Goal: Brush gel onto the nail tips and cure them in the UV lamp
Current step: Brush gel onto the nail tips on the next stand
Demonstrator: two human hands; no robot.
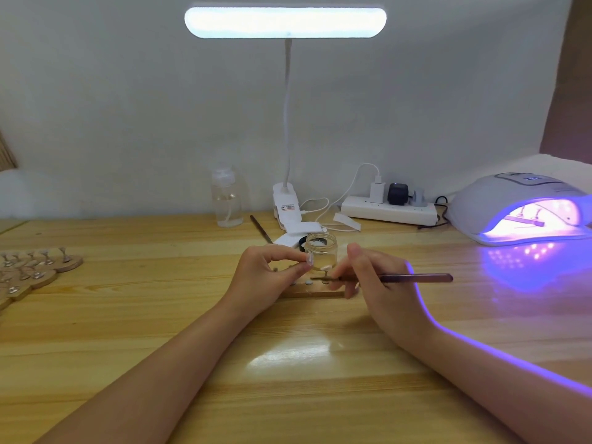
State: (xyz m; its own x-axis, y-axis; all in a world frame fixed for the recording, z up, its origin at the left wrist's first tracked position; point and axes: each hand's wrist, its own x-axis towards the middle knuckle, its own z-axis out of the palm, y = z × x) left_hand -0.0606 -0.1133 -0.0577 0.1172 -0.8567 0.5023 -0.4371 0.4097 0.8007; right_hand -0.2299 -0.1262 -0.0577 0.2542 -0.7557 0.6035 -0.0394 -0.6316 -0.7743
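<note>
The wooden table [128, 315] carries everything, and on its far right the UV lamp [519, 206] is already lit, with violet light spilling over the wood and along the person's right forearm. Inside its mouth I can see a wooden strip with some small pieces standing on it, most likely tips that are curing. A white desk lamp [285, 22] shines from above, and a clear bottle [226, 200] stands at the back. At the left edge lie round wooden stands [38, 267] with more tips on them.

In the middle, a wooden holder [315, 294] lies under both hands, and a small glass jar [320, 251] stands just behind it. The left hand [269, 277] pinches one nail tip [309, 258] between thumb and finger, close in front of the jar. The right hand [374, 277] is closed around a brush [413, 278], with the bristle end pointing left, just below and beside the tip. I cannot tell whether the bristles touch it.

The risk, I think, is the open jar so near the knuckles: a small push could spill it. Also too much gel may run onto the fingers that pinch the tip, and the stray violet light may harden gel on the brush.
</note>
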